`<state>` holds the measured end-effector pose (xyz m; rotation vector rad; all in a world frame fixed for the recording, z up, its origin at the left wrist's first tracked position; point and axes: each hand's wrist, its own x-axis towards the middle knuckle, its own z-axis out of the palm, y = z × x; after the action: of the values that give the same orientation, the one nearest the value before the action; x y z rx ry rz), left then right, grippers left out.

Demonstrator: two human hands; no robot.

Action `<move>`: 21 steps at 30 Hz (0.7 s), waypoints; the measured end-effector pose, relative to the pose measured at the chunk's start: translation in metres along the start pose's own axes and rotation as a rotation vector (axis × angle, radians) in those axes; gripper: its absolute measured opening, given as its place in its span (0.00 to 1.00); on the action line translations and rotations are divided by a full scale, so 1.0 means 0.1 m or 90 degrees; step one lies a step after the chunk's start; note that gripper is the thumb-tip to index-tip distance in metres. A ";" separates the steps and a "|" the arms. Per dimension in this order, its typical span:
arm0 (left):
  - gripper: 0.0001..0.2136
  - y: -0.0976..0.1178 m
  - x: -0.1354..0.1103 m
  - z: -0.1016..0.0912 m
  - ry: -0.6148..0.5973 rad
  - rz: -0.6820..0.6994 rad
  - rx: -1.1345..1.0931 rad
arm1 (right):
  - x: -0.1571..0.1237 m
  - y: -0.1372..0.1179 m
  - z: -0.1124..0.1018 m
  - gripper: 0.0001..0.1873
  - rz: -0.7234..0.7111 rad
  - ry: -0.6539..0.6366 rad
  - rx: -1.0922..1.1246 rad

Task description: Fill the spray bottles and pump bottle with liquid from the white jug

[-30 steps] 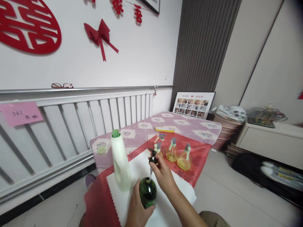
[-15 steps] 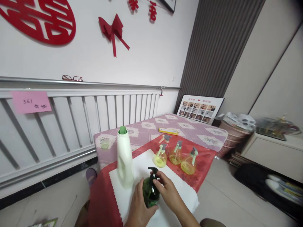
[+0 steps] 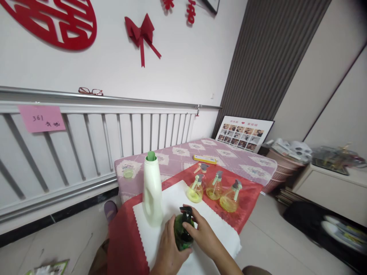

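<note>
A dark green pump bottle (image 3: 181,233) stands on a white cloth (image 3: 174,198) at the near end of the table. My left hand (image 3: 169,250) is wrapped round its body from the left. My right hand (image 3: 200,233) pinches the black pump head (image 3: 185,211) at the bottle's neck. A tall white bottle (image 3: 152,193) with a green cap stands upright just left of them on the same cloth. Three small yellow spray bottles (image 3: 213,190) sit in a row behind, on the red cloth (image 3: 246,191).
A fourth spray bottle (image 3: 202,168) and a yellow flat case (image 3: 204,159) lie farther back on the pink patterned tablecloth (image 3: 252,162). A green-yellow lid (image 3: 128,173) sits at the table's left corner. A white railing (image 3: 86,145) runs along the left; baskets (image 3: 282,160) and a cabinet (image 3: 329,183) stand right.
My right hand has lowered the pump head with its tube into the green bottle and now grips it at the neck. The view has shifted slightly.
</note>
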<state>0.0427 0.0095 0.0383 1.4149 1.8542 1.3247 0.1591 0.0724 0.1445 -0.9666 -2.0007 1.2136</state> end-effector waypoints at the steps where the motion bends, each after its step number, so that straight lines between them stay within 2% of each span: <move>1: 0.45 -0.01 0.00 0.00 -0.002 0.000 0.000 | 0.00 0.00 0.01 0.23 -0.005 0.000 -0.002; 3: 0.45 -0.02 0.00 0.01 -0.005 0.007 0.001 | -0.01 0.00 0.01 0.19 -0.009 -0.002 -0.005; 10: 0.45 0.03 -0.01 -0.02 -0.012 0.008 0.006 | -0.01 -0.01 -0.04 0.19 -0.017 -0.012 -0.042; 14: 0.44 0.02 -0.01 -0.02 -0.010 0.016 0.001 | 0.01 0.03 0.02 0.18 -0.003 0.036 -0.061; 18: 0.41 -0.01 0.00 0.02 0.024 0.050 0.011 | 0.03 0.08 0.15 0.11 0.045 0.109 -0.077; 21: 0.40 -0.03 0.01 0.04 0.034 0.043 0.008 | 0.04 0.09 0.23 0.13 0.067 0.145 -0.073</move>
<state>0.0443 0.0118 0.0340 1.4738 1.8668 1.3986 0.1417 0.0679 0.1273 -1.2228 -1.8745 1.0018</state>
